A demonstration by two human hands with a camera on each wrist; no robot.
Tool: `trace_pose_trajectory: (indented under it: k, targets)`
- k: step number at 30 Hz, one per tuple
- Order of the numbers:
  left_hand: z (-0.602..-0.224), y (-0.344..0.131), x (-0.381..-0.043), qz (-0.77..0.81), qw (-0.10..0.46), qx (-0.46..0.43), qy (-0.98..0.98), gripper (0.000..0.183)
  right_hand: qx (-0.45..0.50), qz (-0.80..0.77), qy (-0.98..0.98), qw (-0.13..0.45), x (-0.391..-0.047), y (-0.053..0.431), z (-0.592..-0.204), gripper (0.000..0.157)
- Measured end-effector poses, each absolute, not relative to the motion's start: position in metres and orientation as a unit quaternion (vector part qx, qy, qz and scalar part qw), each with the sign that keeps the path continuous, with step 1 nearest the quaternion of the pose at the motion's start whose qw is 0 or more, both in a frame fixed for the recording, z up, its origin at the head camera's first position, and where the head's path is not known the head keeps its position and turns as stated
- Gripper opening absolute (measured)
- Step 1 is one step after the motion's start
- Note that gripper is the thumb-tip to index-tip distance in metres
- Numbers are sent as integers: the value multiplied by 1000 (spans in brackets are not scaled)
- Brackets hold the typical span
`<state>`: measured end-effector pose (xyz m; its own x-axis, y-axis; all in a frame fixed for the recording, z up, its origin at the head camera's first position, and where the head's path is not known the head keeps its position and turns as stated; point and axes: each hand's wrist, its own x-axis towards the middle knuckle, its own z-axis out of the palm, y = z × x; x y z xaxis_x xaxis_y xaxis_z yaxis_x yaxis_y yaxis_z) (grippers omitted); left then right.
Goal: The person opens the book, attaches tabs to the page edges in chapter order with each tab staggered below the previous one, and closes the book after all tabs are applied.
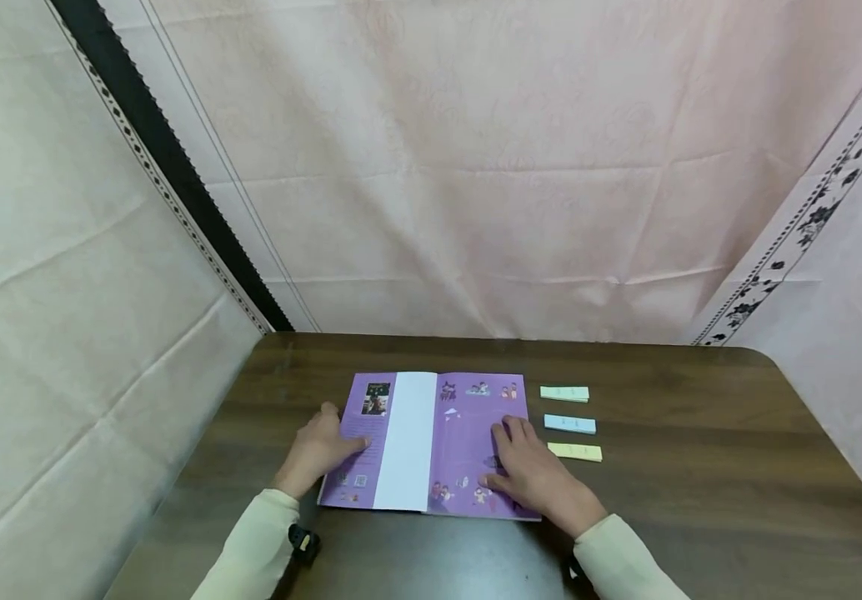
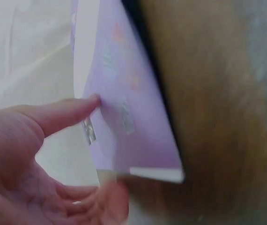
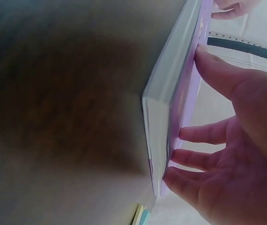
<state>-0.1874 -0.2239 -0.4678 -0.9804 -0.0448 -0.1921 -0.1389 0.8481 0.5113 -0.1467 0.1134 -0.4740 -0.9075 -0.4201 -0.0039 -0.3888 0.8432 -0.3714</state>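
We have an open purple book [image 1: 449,446] on the counter [image 1: 686,450], between and under our hands. Our left hand [image 1: 323,448] is spread, thumb on the left purple page, other fingers by its outer edge. Our right hand [image 1: 534,471] is open too, fingertips resting on the right page. A white band [image 1: 406,442] runs between both hands. Just beyond the right hand's fingers, to its right, lie yellow [image 1: 575,452], blue [image 1: 569,424] and green [image 1: 564,394] paper strips, the yellow nearest.

Purple-and-white book [image 1: 453,442], brown wood-grained table [image 1: 701,433]
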Motion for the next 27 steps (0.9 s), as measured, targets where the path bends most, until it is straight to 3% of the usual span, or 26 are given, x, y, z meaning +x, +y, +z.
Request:
trace_pose_trajectory:
  k: [3,12,27]
  targets:
    - [-470,-213,-184,240,47,-18,970,90,-209,-182,960,46,-149,113,-474,80]
    - [-463,-143,-157,231,21,160,960,56,-223,-172,959,42,-148,115,-472,80]
    - [-472,-104,-157,231,34,160,959,64,-227,-161,960,43,-151,119,-476,79]
